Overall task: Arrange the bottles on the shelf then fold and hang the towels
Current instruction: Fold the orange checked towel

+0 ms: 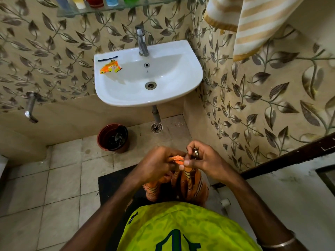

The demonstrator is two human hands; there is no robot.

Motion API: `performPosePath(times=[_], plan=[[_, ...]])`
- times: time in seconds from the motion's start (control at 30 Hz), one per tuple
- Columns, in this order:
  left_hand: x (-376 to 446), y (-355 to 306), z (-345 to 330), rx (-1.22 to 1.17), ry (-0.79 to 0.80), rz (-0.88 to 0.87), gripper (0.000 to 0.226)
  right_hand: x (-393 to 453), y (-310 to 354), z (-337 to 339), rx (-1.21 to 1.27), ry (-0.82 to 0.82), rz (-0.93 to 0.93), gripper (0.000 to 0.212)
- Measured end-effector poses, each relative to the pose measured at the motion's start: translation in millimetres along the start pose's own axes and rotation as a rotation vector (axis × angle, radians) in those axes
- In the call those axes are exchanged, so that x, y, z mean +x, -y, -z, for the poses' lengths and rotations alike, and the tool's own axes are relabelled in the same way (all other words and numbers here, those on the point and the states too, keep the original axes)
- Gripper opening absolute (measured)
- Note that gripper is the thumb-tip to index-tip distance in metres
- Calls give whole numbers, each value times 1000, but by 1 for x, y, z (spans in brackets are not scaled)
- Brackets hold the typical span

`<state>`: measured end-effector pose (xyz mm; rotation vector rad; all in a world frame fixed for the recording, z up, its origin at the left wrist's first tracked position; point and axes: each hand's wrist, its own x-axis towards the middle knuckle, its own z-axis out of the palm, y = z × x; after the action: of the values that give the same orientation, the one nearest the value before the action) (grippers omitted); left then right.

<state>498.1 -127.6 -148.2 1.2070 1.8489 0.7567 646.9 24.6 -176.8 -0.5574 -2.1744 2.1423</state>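
While you stand before the sink (190,57), both hands hold the orange towel (192,183).
L hand (155,165) & R hand (204,158): each grip pinches its fringe, towel hanging below; bottles (94,1) on shelf (72,12).

Shelf: glass shelf (76,12) on the wall, bottles (94,1) standing in a row.
Sink: white sink (181,57), orange sachet (110,67) on its rim.
Floor: tiled floor (54,178) carrying a brown bucket (113,138) and black mat (112,185).
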Motion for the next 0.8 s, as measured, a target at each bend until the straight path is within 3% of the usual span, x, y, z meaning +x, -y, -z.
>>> performPosePath(times=[0.2,0.3,0.5,0.8], plan=[[3,-6,4,174,-42,23,8,-3,1,-3,-101,-1,9,22],[3,-8,5,191,-53,33,22,-6,-1,-2,-133,-5,-30,24],[3,-4,6,161,-85,27,2,-6,-10,0,-301,-44,-77,21],[2,-4,12,123,-88,61,7,0,-15,-3,-566,-40,8,36]])
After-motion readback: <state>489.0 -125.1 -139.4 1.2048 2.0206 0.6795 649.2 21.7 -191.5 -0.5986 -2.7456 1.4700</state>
